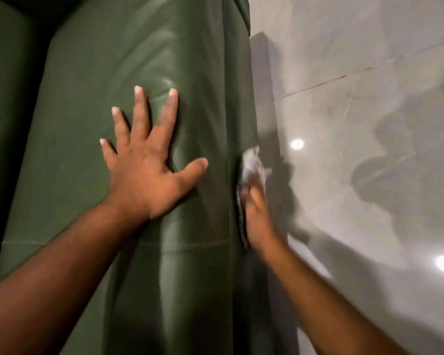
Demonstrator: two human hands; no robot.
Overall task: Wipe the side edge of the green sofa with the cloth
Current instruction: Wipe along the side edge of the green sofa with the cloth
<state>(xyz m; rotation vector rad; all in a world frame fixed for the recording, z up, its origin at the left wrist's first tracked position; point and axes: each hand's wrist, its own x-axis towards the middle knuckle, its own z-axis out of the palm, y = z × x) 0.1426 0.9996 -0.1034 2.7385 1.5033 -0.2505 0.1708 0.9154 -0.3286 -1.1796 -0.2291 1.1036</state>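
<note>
The green leather sofa (144,60) fills the left and middle of the head view, its rounded arm running up the frame. My left hand (149,160) lies flat on top of the arm, fingers spread, holding nothing. My right hand (256,213) presses a white cloth (253,162) against the sofa's right side edge. The cloth sticks out past my fingertips, and both hand and cloth are motion-blurred. Part of the cloth is hidden between my palm and the sofa.
A glossy grey tiled floor (369,111) lies to the right of the sofa, with a dark grout line, bright light reflections and my shadow on it. The sofa's seat (8,111) sits in shade at the far left.
</note>
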